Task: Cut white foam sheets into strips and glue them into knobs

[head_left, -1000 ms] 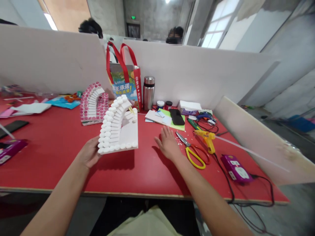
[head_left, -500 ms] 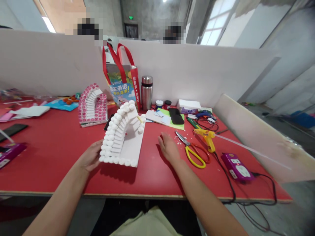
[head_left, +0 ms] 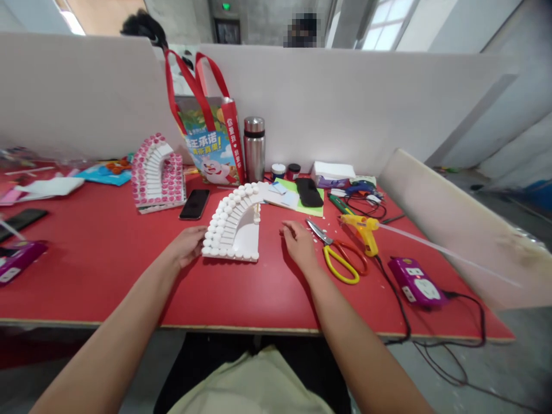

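A white staircase model (head_left: pixel 228 227), with a curved flight of steps and rows of round white pieces along its edge, stands low over the red table in front of me. My left hand (head_left: pixel 188 246) grips its left edge, and some fingertips are hidden behind it. To the right of the model, my right hand (head_left: pixel 299 244) rests on the table, fingers loosely bent and apart, holding nothing. Scissors (head_left: pixel 340 256) with red and yellow handles lie just right of that hand. Beyond them is a yellow glue gun (head_left: pixel 364 230) with a long clear glue stick in it.
A pink-and-white staircase model (head_left: pixel 157 175) stands at the back left, near a phone (head_left: pixel 194 204), a shopping bag (head_left: pixel 211 149) and a steel flask (head_left: pixel 255 152). A purple power strip (head_left: pixel 417 283) with cables lies at right. White boards (head_left: pixel 345 103) border the table.
The white staircase model has moved away from me and to the right with my left hand, and sits lower and more level. My right hand has barely moved. The view has tilted down slightly.
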`<state>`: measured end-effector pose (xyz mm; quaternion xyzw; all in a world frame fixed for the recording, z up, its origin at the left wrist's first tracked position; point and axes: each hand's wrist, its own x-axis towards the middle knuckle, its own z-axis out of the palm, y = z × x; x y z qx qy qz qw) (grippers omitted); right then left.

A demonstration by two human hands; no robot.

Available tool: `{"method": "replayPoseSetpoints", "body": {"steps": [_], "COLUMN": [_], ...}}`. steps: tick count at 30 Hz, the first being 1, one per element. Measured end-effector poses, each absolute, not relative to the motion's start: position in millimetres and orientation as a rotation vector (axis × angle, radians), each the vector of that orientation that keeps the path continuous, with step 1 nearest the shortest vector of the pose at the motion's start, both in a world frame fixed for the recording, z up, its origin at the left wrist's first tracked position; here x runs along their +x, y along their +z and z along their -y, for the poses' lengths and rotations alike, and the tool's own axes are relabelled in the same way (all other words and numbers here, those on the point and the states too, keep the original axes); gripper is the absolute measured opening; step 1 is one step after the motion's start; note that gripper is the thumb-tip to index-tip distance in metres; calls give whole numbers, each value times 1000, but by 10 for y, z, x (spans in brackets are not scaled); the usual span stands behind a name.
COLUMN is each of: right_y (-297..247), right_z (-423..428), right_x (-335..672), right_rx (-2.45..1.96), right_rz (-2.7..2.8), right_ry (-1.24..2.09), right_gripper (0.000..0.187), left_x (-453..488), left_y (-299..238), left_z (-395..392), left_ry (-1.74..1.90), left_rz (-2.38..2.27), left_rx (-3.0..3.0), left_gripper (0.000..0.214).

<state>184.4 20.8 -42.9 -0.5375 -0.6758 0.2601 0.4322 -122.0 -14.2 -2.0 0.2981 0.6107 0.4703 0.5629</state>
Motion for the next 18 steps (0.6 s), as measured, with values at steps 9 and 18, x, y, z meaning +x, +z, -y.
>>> {"method": "replayPoseSetpoints", "body": {"steps": [9, 18], "right_y": [-467, -477], "right_z": [-271, -279], "right_x": [1864, 1857], "right_rx": [-1316, -1305], "right_rz": [1700, 1669], "right_ry": [634, 670], "right_gripper": [31, 32], "left_x": [-1378, -1303], "left_y": [-140, 40], "left_z": [181, 1417], "left_ry": [1244, 1570], "left_rz": [-1643, -1926], "left_rx": [839, 1490], "left_gripper": [11, 13]}}
